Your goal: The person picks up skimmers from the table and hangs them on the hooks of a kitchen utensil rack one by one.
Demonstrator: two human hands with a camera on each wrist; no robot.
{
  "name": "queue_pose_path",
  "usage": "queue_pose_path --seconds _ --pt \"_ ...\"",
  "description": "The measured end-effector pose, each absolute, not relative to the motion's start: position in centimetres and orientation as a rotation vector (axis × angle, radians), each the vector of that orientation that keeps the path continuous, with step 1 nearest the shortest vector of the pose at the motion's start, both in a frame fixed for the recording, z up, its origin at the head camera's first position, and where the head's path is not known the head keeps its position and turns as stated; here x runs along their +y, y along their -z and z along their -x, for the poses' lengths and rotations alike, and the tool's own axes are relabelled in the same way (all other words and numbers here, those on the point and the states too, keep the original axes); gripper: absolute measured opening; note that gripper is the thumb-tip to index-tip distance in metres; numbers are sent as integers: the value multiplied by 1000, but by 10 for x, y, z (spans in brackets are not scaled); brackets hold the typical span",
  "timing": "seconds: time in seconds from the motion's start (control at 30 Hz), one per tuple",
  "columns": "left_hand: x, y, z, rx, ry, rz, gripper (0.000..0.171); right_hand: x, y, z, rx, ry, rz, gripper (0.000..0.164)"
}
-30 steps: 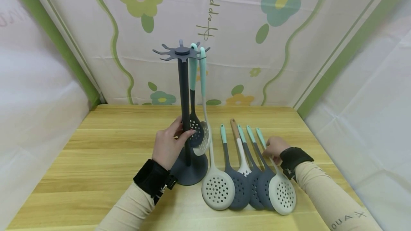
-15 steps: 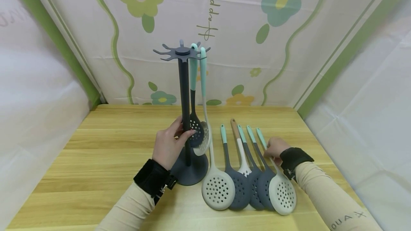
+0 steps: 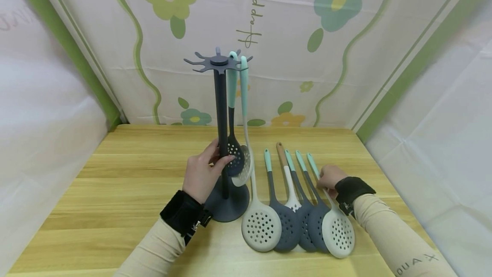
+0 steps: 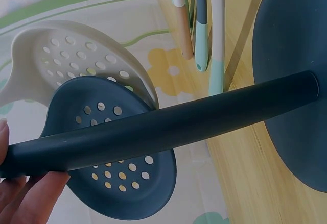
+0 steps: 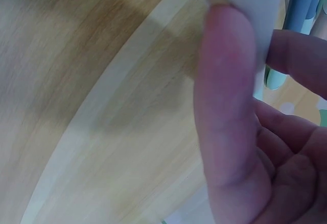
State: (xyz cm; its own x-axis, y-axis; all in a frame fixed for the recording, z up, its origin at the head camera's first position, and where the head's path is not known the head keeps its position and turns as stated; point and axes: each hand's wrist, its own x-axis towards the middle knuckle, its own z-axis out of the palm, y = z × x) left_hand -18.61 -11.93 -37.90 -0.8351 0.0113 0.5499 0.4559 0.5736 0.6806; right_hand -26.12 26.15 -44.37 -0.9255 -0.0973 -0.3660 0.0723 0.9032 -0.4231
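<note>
My left hand (image 3: 201, 174) grips the dark pole (image 3: 221, 110) of a utensil stand, its thumb and fingers curled round it. On the stand's pronged top hang a dark slotted spoon (image 3: 235, 161) and a pale skimmer (image 3: 247, 170), both with mint handles. In the left wrist view their perforated heads lie behind the pole. At the right end of a row of utensils, my right hand (image 3: 331, 177) pinches the handle of a pale skimmer (image 3: 338, 232), whose head appears to rest on the table. The right wrist view shows thumb and fingers about that pale handle (image 5: 255, 9).
Left of that skimmer lie several dark skimmers (image 3: 286, 228), overlapping, a white perforated utensil (image 3: 288, 178) with a brown handle and another pale skimmer (image 3: 261, 228). The stand's round base (image 3: 226, 208) sits on the wooden table (image 3: 127, 191). A flowered cloth (image 3: 276, 67) hangs behind.
</note>
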Motion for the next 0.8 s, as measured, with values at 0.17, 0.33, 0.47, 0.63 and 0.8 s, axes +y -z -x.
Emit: queue_pose_path --seconds 0.17,0.33,0.47,0.63,0.8 --pt "-120 379 187 -2320 1192 363 41 260 443 261 2682 612 22 16" --pt "-119 378 186 -2322 1197 373 40 260 441 260 2678 593 19 20" --pt "-119 377 186 -2320 1195 382 39 260 438 259 2670 609 25 20" --pt "-119 377 186 -2319 1177 388 38 259 434 258 2653 646 35 17" --pt "-119 377 186 -2322 1148 389 38 261 430 258 2637 680 32 10"
